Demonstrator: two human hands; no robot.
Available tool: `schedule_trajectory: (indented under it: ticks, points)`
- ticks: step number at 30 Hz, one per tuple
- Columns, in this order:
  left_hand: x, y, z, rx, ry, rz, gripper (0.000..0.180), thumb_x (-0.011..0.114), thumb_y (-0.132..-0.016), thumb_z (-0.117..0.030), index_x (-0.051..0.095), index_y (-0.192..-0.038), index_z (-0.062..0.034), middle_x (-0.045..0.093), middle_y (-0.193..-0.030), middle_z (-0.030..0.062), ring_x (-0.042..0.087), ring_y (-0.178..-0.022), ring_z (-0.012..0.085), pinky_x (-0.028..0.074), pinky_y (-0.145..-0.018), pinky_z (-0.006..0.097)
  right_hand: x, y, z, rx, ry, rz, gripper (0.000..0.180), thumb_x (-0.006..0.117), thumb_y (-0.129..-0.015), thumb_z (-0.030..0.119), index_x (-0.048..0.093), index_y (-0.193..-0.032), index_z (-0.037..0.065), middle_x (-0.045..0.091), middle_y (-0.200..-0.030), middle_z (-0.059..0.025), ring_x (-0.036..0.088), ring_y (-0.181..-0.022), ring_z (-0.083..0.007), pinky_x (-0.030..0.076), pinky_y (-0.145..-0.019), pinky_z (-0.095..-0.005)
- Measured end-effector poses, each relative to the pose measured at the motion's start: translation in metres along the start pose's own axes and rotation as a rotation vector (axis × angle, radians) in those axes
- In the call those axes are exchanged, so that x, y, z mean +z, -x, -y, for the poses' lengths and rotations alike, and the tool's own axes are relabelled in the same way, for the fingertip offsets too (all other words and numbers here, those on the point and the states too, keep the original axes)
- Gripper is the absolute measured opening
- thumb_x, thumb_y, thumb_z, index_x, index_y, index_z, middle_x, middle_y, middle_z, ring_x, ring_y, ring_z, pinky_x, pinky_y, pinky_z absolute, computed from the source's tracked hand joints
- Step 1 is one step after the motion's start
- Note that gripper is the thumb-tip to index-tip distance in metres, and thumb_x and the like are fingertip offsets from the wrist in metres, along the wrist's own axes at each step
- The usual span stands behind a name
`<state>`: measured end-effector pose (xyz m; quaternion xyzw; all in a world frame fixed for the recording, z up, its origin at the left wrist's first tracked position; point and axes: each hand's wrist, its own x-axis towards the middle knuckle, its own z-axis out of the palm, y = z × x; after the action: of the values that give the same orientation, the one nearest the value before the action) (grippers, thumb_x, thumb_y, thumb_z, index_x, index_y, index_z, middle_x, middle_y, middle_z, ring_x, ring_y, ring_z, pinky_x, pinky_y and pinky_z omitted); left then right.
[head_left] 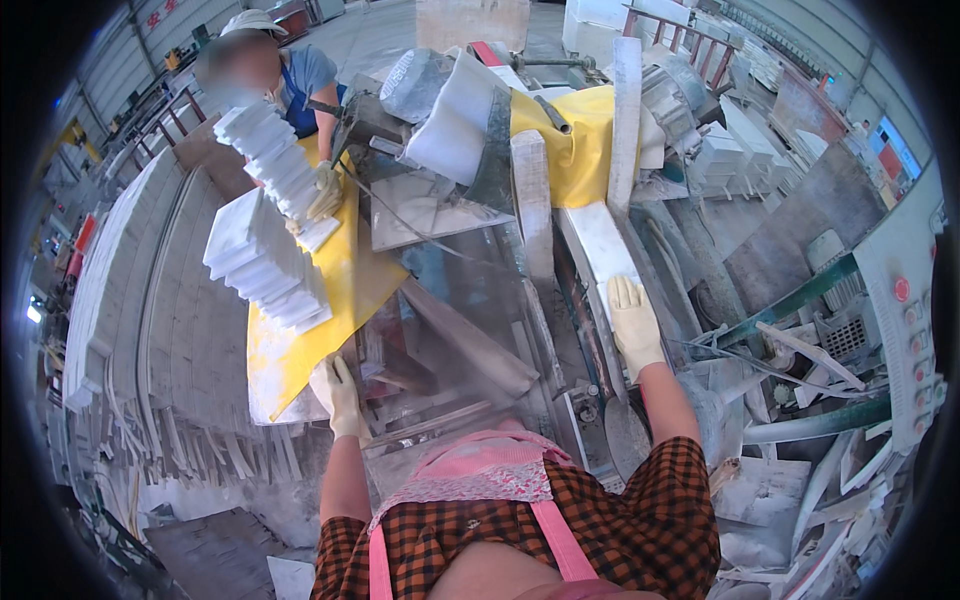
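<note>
My right hand (634,328), in a cream glove, lies flat with its fingers stretched out on the near end of a long white slab (600,245). The slab runs away from me in a narrow channel and passes under a yellow sheet (577,150). At the lower edge of another yellow sheet (300,362), my left hand (340,396) wears a similar glove. Its fingers look partly spread, with nothing visible in them. Just beyond it on that sheet stand a stack of thick white tiles (265,260) and a leaning stack of thinner ones (272,160).
A co-worker (305,85) across from me has a gloved hand at the thinner stack. Long pale slabs (180,290) stand on the left. At right are a control panel (912,330) with buttons, a green bar (815,422) and broken stone pieces (765,490).
</note>
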<state>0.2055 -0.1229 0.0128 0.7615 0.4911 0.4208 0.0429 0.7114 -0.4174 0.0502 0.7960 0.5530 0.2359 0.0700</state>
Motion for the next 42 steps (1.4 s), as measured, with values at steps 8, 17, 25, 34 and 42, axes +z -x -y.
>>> schedule_trajectory:
  ticks: [8,17,25,34,42]
  points:
    - [-0.006,0.003,-0.012,-0.107,-0.025,0.018,0.02,0.063,-0.098,-0.021,0.074,-0.098,-0.0048,0.072,-0.094,0.0202,0.067,-0.09,0.0417,0.051,-0.081,0.05,-0.047,-0.026,-0.021,0.223,-0.402,0.283,0.051,0.058,-0.095,0.027,0.056,-0.144,0.012,0.07,-0.124,-0.0205,0.07,-0.104,-0.0419,0.057,-0.088,-0.0494]
    - [-0.021,0.0,-0.021,-0.153,0.249,-0.027,0.018,0.064,-0.096,-0.017,0.075,-0.094,-0.0021,0.07,-0.084,0.021,0.068,-0.083,0.04,0.052,-0.077,0.048,-0.113,-0.101,0.193,0.43,-1.731,0.216,0.051,0.079,-0.093,0.022,0.061,-0.134,-0.002,0.072,-0.118,-0.0115,0.069,-0.099,-0.0183,0.057,-0.083,-0.0338]
    - [-0.116,-0.02,0.008,-0.671,0.974,0.24,0.056,0.054,-0.109,-0.04,0.05,-0.148,-0.0002,0.062,-0.138,0.0143,0.058,-0.13,0.0235,0.047,-0.108,0.037,-0.195,-0.159,0.455,-0.002,-1.842,0.266,0.05,0.07,-0.097,0.022,0.061,-0.142,0.005,0.075,-0.114,-0.0137,0.072,-0.102,-0.0191,0.055,-0.09,-0.033]
    - [-0.125,-0.103,0.072,-0.847,0.735,0.387,0.1,0.075,-0.093,-0.044,0.021,-0.165,-0.0007,0.033,-0.165,0.0268,0.031,-0.155,0.0384,0.028,-0.125,0.044,-0.205,-0.173,0.554,-0.044,-1.226,0.544,0.067,0.069,-0.095,0.033,0.046,-0.155,0.013,0.071,-0.121,-0.0238,0.069,-0.113,-0.041,0.054,-0.094,-0.0465]
    - [-0.098,-0.087,0.066,-0.928,0.742,0.335,0.069,0.076,-0.09,-0.033,0.05,-0.145,-0.0012,0.063,-0.134,0.0176,0.061,-0.123,0.0273,0.049,-0.102,0.039,-0.186,-0.16,0.549,-0.076,-1.332,0.575,0.079,0.071,-0.092,0.031,0.036,-0.161,0.018,0.059,-0.145,-0.0217,0.062,-0.125,-0.0402,0.052,-0.101,-0.0474]
